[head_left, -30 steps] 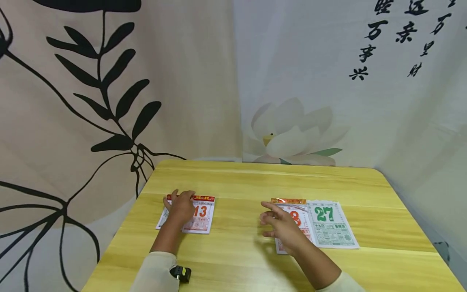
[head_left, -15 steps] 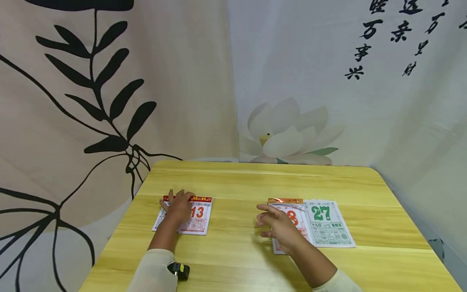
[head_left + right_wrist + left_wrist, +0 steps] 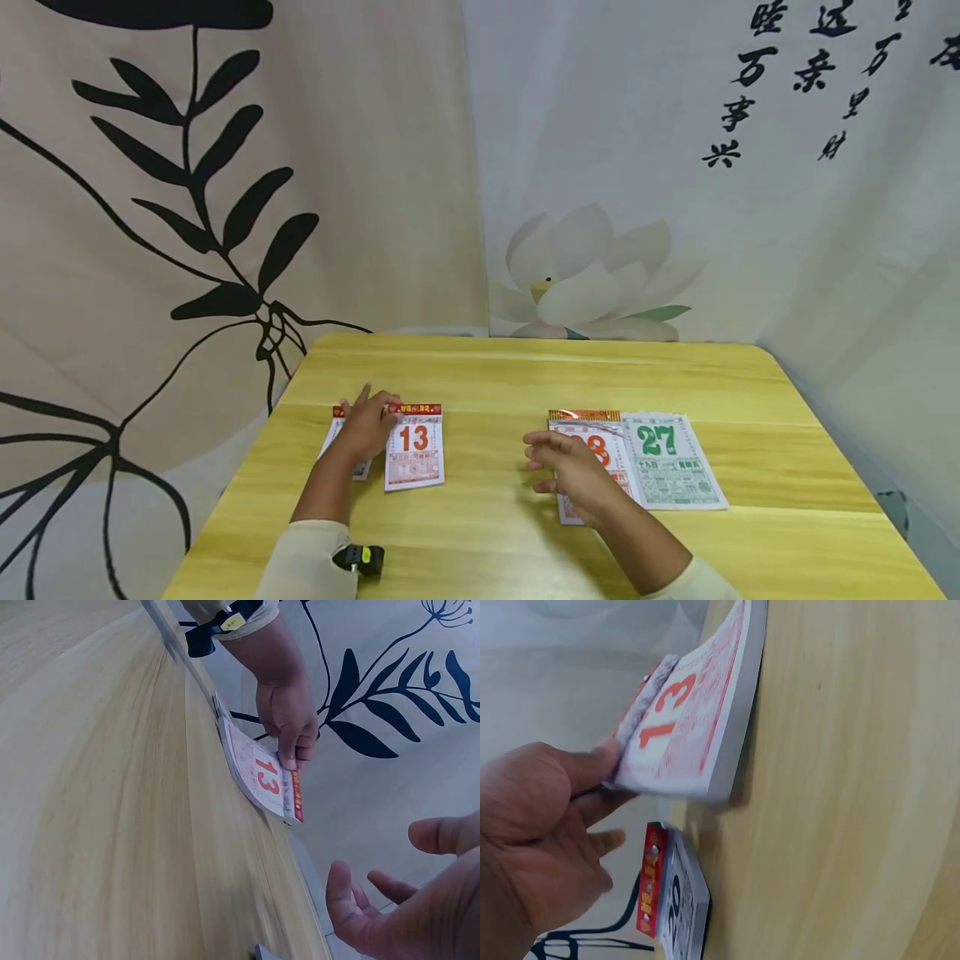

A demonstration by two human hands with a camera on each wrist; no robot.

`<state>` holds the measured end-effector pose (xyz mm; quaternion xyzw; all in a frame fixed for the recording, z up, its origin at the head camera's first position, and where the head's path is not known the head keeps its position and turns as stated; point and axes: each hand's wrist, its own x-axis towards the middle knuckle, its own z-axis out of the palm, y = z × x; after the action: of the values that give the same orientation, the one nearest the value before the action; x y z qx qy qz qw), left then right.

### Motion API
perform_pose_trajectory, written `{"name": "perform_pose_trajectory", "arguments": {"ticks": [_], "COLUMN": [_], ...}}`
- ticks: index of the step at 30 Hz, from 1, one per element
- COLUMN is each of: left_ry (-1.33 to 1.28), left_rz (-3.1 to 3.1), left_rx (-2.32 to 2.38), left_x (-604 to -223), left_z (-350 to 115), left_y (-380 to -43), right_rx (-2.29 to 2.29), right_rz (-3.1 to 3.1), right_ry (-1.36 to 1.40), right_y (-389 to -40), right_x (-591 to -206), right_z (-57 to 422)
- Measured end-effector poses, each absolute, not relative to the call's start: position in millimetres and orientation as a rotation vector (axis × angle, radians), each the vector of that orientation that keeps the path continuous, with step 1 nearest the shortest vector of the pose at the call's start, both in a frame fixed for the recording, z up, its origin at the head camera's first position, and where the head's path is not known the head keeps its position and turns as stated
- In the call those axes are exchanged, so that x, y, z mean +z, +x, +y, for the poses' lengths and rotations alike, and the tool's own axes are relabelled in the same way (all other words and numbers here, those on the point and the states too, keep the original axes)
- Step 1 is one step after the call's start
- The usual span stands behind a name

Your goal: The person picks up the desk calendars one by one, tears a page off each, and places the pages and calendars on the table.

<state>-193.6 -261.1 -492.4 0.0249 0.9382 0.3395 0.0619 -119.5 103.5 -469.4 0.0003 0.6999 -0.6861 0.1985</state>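
Observation:
My left hand (image 3: pixel 363 429) pinches the top left corner of a tear-off calendar (image 3: pixel 414 458) with a red 13 and a red header strip. In the left wrist view this calendar (image 3: pixel 682 727) is tilted and raised at the pinched end. Below and left of it lies another tear-off calendar (image 3: pixel 681 900) showing 20, partly hidden in the head view by the left hand. My right hand (image 3: pixel 577 475) hovers with relaxed, spread fingers, holding nothing. It partly covers a calendar (image 3: pixel 618 467) with a red number ending in 8. Alongside lies a calendar (image 3: pixel 678 471) with a green 27.
The pads lie on a yellow wood-grain table (image 3: pixel 480 533) with rounded far corners. Behind it hangs a pale curtain (image 3: pixel 390 167) with black plant prints, a lotus and writing. A small black device (image 3: pixel 360 558) is strapped to the left wrist.
The 13 calendar has shifted slightly right and towards me in the left hand, opening a gap that uncovers part of the calendar beside it. The right hand stays nearly still.

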Motion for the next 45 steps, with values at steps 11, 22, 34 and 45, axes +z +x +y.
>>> {"name": "perform_pose_trajectory", "arguments": {"ticks": [11, 22, 34, 45], "left_ry": [0.081, 0.128, 0.127, 0.073], "left_rz": [2.695, 2.457, 2.372, 2.184], "left_rx": [1.45, 1.792, 1.848, 1.965], "left_x": [-486, -472, -467, -464], "left_z": [-245, -212, -176, -153], "left_y": [-189, -191, -185, -189], "right_rx": [-1.897, -1.911, -1.895, -1.865], "right_rz": [2.011, 2.04, 2.075, 2.023], "right_ry": [-0.005, -0.04, -0.157, -0.297], "right_y": [-117, -120, -118, -119], "right_x": [-469, -466, -466, -475], "right_z": [109, 113, 120, 118]}}
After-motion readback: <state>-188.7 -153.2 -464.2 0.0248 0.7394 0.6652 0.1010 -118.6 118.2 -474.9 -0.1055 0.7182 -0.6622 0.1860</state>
